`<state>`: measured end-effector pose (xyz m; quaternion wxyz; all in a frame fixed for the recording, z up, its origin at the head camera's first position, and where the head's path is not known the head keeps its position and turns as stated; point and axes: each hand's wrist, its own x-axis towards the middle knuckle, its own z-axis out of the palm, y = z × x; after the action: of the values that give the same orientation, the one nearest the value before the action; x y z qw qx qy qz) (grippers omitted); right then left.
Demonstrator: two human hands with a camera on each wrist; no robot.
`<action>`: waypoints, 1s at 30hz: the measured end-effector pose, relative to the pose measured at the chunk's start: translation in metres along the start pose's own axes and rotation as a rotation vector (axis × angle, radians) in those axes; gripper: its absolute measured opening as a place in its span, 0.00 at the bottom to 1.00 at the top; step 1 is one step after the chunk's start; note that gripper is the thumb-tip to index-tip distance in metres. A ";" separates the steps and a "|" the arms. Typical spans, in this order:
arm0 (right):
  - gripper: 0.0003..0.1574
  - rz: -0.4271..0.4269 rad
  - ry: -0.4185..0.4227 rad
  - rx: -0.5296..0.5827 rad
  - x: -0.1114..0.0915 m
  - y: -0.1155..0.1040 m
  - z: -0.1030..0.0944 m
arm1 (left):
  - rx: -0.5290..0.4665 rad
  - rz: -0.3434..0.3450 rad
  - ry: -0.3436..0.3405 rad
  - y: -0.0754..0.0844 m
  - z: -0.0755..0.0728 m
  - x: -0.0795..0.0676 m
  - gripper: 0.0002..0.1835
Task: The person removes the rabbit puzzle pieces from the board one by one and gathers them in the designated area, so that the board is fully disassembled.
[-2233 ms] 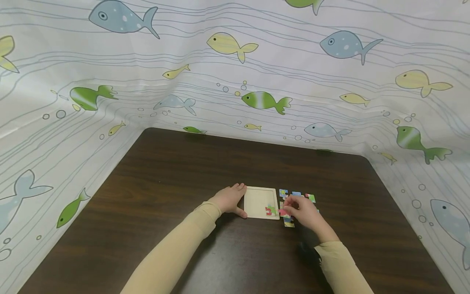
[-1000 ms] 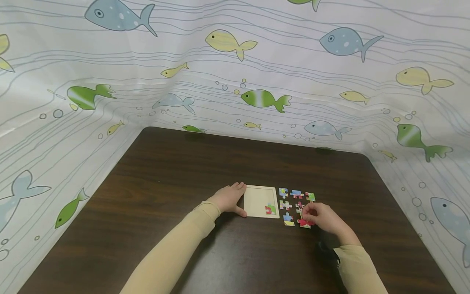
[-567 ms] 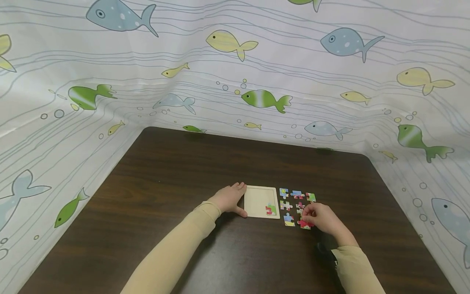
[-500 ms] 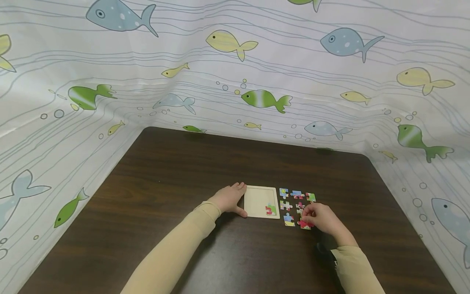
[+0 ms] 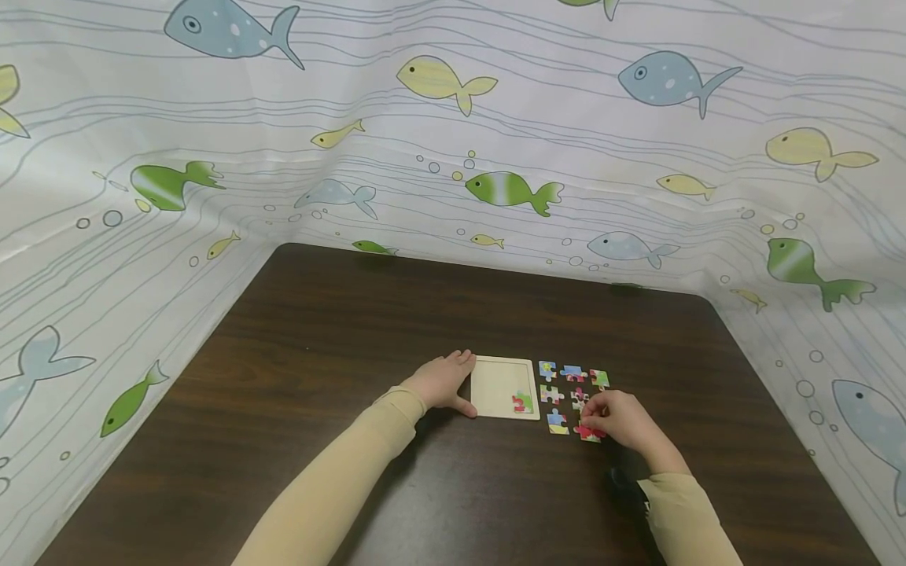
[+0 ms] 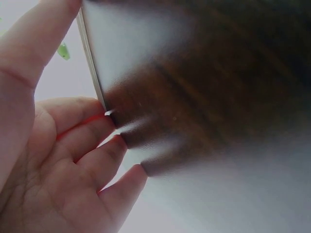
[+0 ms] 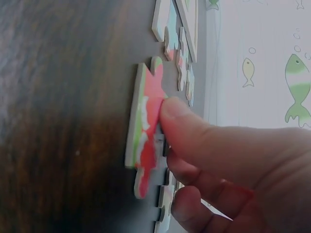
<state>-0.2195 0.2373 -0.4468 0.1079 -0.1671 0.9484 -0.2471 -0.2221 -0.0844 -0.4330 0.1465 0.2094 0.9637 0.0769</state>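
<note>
A square wooden puzzle tray (image 5: 535,391) lies on the table, with a red-and-green puzzle piece (image 5: 523,402) in its near right corner. My left hand (image 5: 440,383) rests at the tray's left edge, fingers extended and thumb apart; in the left wrist view its fingertips (image 6: 116,138) touch the table and the tray's side. To the right of the tray, my right hand (image 5: 623,420) pinches a red puzzle piece (image 5: 589,434) at the near end of the loose pieces. The right wrist view shows the thumb at that piece's edge, the index fingertip hidden behind it.
Several loose puzzle pieces (image 5: 557,422) lie in rough rows between the tray and my right hand. The dark wooden table (image 5: 453,306) is bordered at the back and sides by a white fish-print sheet (image 5: 602,157).
My right hand has moved right and toward me with the red puzzle piece, from beside the tray to the loose pieces' near right end. Since then it has stayed put; the left hand has not moved.
</note>
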 end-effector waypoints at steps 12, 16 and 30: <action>0.03 0.022 0.071 0.019 0.005 -0.003 0.002 | 0.003 0.002 0.000 0.000 0.000 -0.001 0.55; 0.06 0.007 0.127 0.040 0.007 -0.008 0.003 | -0.004 -0.002 -0.003 0.000 -0.001 -0.001 0.55; 0.12 -0.054 0.128 0.055 0.020 -0.035 0.016 | -0.007 0.008 -0.002 0.000 -0.001 -0.001 0.55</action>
<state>-0.2240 0.1944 -0.4449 0.0447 -0.1732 0.9413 -0.2861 -0.2218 -0.0852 -0.4320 0.1480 0.2126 0.9625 0.0805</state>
